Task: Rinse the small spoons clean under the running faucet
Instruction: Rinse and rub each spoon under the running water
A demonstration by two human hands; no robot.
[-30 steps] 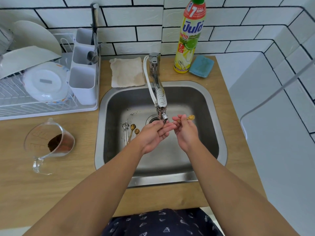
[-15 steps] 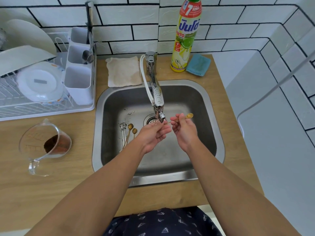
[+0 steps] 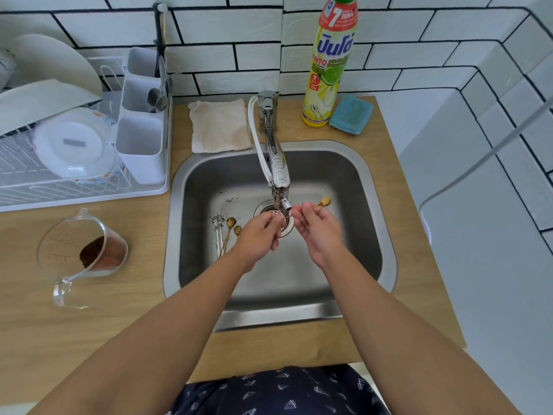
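While the gold spoon [image 3: 324,201] was pinched by the right hand [image 3: 317,227], the curled left hand [image 3: 260,232] was drawn apart from it under the faucet [image 3: 279,175]; rubbing probably done, more spoons [image 3: 226,232] were left in the sink [image 3: 386,223]

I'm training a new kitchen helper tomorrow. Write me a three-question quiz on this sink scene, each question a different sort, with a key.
1. True or false: the right hand pinches a gold spoon beside the faucet tip.
2. Where do the other small spoons lie? A) in the dish rack B) on the sink floor, left of the left hand C) on the counter
3. Fill in: the measuring cup holds a ____ powder.

Key: 1 true; 2 B; 3 brown
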